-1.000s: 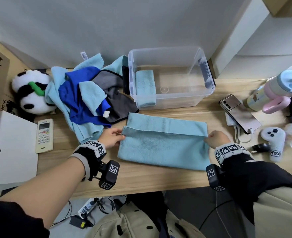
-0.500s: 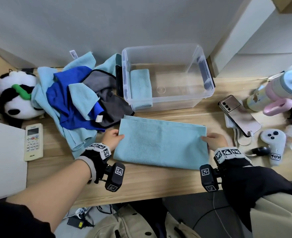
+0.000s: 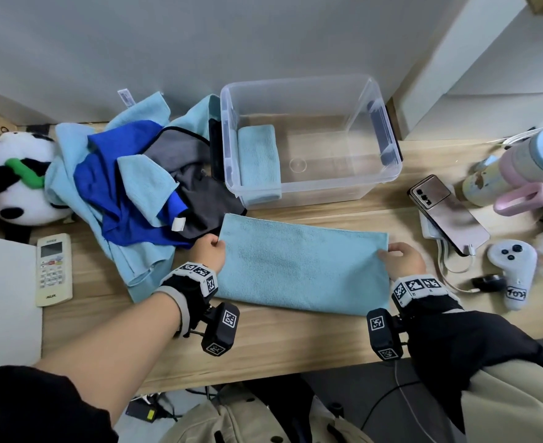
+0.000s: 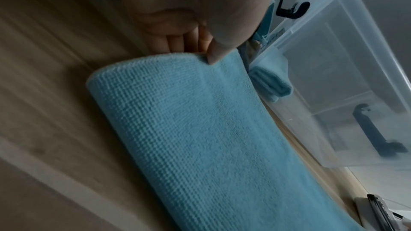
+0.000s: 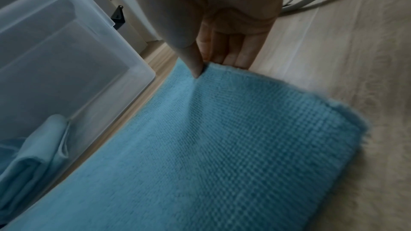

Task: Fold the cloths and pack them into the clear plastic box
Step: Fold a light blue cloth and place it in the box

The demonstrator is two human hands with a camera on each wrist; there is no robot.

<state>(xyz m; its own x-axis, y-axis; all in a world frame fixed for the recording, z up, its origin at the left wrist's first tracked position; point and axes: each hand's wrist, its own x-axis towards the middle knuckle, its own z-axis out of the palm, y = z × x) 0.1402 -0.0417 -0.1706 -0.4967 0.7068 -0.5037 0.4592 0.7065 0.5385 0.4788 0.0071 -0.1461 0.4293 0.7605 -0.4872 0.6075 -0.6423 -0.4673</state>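
The wooden table (image 3: 289, 340) carries everything here. At its far edge stands the clear plastic box (image 3: 388, 161), open at the top, with one folded light-blue cloth (image 3: 259, 164) lying along its left wall; the rest of its floor shows through bare. Just in front of the box, not quite touching it, lies the light-blue cloth (image 3: 302, 266) being folded: it is doubled over into a long flat rectangle, its fold along the near side. To the left sprawls a heap of unfolded cloths (image 3: 129, 193), light blue, royal blue and grey, reaching up to the box's left wall. A panda plush toy (image 3: 11, 183) sits left of the heap, and a white remote control (image 3: 53, 270) lies in front of it.

The left hand (image 3: 208, 252) has its grip closed on the cloth's left short edge, thumb on top and fingers (image 4: 177, 44) tucked beneath. The right hand (image 3: 403, 260) pinches the right short edge the same way, thumb (image 5: 194, 62) pressing down, fingers under the hem.

On the right side lie a smartphone (image 3: 449, 215) resting on a white power bank, a white handheld controller (image 3: 513, 270), and a pastel tumbler with a pink handle (image 3: 519, 174).
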